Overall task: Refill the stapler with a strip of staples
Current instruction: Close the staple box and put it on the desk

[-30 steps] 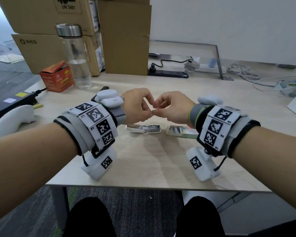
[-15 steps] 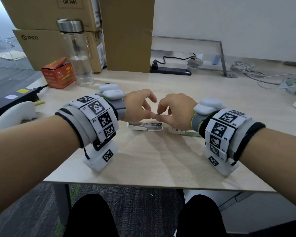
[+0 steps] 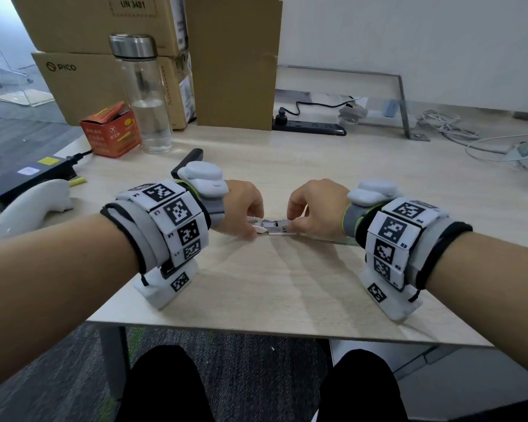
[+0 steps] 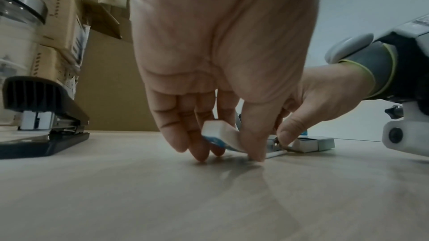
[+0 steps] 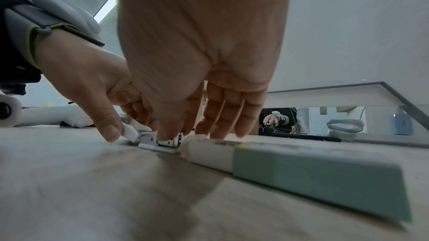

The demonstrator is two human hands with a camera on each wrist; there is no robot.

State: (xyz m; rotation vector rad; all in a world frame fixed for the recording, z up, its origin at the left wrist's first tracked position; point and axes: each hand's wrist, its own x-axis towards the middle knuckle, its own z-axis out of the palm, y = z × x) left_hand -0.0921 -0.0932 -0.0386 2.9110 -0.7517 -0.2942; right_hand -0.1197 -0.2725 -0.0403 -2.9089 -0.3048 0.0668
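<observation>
A small white stapler (image 3: 273, 228) lies opened flat on the table between my hands, its metal magazine (image 5: 166, 142) facing up. My left hand (image 3: 252, 229) pinches the stapler's white lid (image 4: 220, 131) at the left end, thumb and fingers curled round it. My right hand (image 3: 296, 224) is curled over the right end. Its thumb and forefinger pinch something small and metallic, apparently the strip of staples, down at the magazine; the fingertips (image 5: 166, 133) hide most of it. The green and white staple box (image 5: 301, 169) lies open just right of the stapler, under my right wrist.
A larger black stapler (image 4: 46, 131) sits behind my left wrist. At the back left stand a water bottle (image 3: 145, 95), an orange carton (image 3: 112, 132) and cardboard boxes (image 3: 232, 59). A white controller (image 3: 31, 208) lies far left, cables (image 3: 448, 126) far right.
Both hands came down from mid-air, where they pinched a small grey piece together, to the stapler on the table. The left now grips its lid; the right is at the magazine.
</observation>
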